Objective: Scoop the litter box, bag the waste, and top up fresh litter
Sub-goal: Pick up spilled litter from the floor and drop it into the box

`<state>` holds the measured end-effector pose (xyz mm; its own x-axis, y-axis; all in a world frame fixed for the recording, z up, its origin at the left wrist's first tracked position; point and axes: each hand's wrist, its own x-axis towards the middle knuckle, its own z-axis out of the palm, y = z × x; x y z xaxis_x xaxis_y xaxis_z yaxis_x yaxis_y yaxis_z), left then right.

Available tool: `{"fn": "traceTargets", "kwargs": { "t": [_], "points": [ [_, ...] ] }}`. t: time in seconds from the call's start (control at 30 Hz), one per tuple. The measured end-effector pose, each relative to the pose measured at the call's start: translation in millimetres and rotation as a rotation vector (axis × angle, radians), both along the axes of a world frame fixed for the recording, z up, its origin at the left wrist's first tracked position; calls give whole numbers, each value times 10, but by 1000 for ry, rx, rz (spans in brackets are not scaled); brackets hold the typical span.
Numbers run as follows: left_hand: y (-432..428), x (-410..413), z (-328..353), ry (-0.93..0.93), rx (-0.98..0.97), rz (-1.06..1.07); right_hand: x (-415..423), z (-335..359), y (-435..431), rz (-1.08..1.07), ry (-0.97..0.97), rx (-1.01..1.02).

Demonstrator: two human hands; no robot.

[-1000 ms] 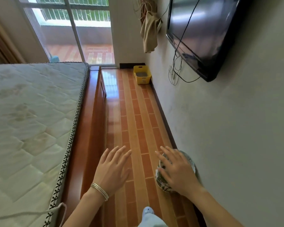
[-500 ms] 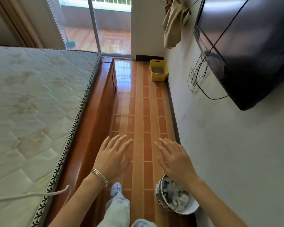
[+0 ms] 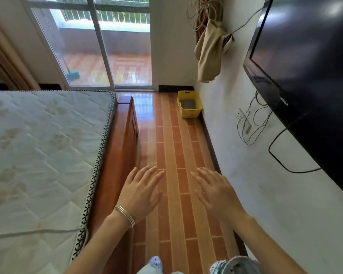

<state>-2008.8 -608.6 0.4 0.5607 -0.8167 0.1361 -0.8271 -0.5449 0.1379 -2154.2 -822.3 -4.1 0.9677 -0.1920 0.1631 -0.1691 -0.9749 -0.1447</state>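
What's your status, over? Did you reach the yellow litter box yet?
Left hand and right hand open, holding nothing. Litter box far ahead by the wall, not reached. Nothing seen on the floor between; bin low by right arm.

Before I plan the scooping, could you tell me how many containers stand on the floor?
2. A yellow litter box stands at the far end against the right wall; a patterned bin shows partly at the bottom edge. Others may be hidden.

Litter box (image 3: 189,103) ahead by right wall (image 3: 246,165); mattress (image 3: 44,147) left.
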Motion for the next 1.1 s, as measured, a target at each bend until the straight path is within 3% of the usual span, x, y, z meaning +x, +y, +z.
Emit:
{"fn": "traceTargets", "kwargs": {
  "t": [0.33, 0.83, 1.1],
  "points": [
    [-378, 1288, -167, 18, -22, 30, 1428, -156, -372, 52, 17, 29],
    [-1954, 3710, -94, -19, -32, 131, 4112, 2, -2047, 111, -19, 27],
    [-2474, 4799, -237, 17, -53, 113, 5134, -137, -2558, 112, 2, 15]
  ]
}}
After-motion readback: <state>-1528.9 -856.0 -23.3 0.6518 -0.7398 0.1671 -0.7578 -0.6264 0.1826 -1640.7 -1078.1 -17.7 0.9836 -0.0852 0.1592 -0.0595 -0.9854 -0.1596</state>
